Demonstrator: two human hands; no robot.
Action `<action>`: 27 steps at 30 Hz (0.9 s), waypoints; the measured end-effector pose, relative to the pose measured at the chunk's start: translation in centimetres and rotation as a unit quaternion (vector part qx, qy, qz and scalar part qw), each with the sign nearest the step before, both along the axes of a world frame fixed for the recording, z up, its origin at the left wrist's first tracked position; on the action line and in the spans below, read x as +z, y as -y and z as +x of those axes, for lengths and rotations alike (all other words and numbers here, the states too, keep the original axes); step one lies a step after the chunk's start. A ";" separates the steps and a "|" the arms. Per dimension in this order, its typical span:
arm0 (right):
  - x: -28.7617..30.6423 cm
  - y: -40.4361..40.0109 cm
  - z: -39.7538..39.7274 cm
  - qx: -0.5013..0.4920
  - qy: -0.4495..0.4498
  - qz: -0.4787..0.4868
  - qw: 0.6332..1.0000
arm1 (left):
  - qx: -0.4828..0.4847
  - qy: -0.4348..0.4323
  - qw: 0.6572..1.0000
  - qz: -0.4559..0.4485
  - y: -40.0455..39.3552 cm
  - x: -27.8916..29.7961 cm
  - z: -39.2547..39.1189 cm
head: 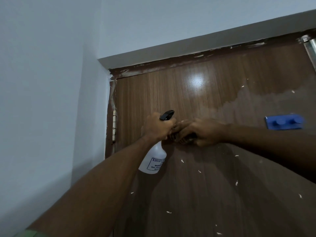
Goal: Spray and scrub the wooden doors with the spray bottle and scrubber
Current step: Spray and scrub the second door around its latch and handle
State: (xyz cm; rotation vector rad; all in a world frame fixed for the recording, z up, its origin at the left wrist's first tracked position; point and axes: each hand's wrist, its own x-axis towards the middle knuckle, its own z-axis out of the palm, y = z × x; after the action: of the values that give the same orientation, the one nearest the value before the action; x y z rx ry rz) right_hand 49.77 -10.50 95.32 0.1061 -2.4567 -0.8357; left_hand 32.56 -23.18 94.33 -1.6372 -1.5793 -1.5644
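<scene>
Head view, tilted up at a wooden door (196,103) filling the centre and right of the frame. Left hand (158,127) at mid-frame, fingers curled round the neck of a white spray bottle (153,159), black trigger head poking up above the knuckles, bottle body hanging down and to the left over the forearm. Right hand (203,132) just beside it, touching the left at the fingertips, fingers curled over something dark pressed flat against the door, most likely the scrubber (185,140); mostly hidden under the hand, so hard to tell for sure. Pale, dull patch of wet or residue spreading across the door in the upper right, glossy wood with a light glare above centre, small white flecks scattered over the lower half. Door's left edge close to the left hand, with a metal hinge (114,124) on it and the paint-smeared frame (153,66) along the top. Plain grey wall (47,82) taking up the whole left of the frame, wide and bare. Blue hook rail (283,121) fixed on the door at the right edge, well apart from the right hand, forearm passing just below it. Metal door closer (309,48) in the upper right corner. Open door surface above and below both hands.
</scene>
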 end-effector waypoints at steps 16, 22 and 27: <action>5.3 -4.0 5.9 0.013 -0.272 -0.041 0.961 | -0.050 -0.060 0.994 -0.071 -2.4 1.5 4.2; -1.9 -5.3 6.4 0.011 -0.308 -0.012 0.951 | -0.059 -0.051 0.996 -0.051 -2.8 0.4 5.7; -3.5 -6.8 8.8 -0.017 -0.267 0.056 0.962 | -0.071 -0.033 0.996 -0.041 -2.5 0.3 6.9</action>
State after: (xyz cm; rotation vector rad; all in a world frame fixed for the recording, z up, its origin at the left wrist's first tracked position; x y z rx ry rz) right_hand 58.59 -3.71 91.79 -0.1098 -1.9106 -0.8828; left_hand 39.42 -20.70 94.63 -1.8616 -1.5431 -1.5149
